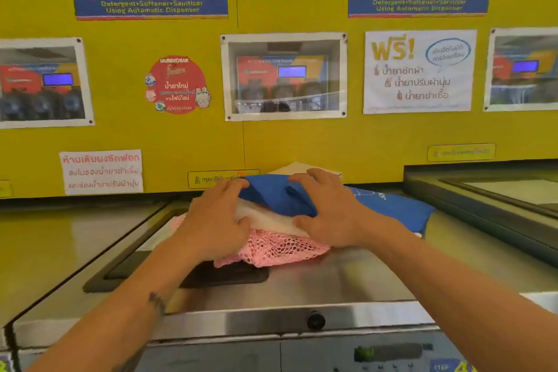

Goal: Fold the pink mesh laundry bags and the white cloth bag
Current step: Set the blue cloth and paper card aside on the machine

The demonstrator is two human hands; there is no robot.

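pink mesh bags [271, 248] | left hand [211, 220], right hand [329, 214] palm-down | fingers spread, pressing stack

My arms are bare, no sleeves showing. My left hand [217, 220] and right hand [329, 211] wear no rings; a dark tattoo [157, 302] marks my left forearm.

Stainless steel machine top [347, 278] carries everything, with yellow panel wall rising at its 12 o'clock edge. Dark recessed lid frame [126, 254] runs toward 9 o'clock. At centre, pink mesh laundry bag [280, 249] lies directly on steel, partly over dark handle plate [229, 276] at its 6 o'clock. Blue cloth bag [398, 205] rests on top toward 2 o'clock. Black round knob [315, 319] sits on front edge, 6 o'clock.
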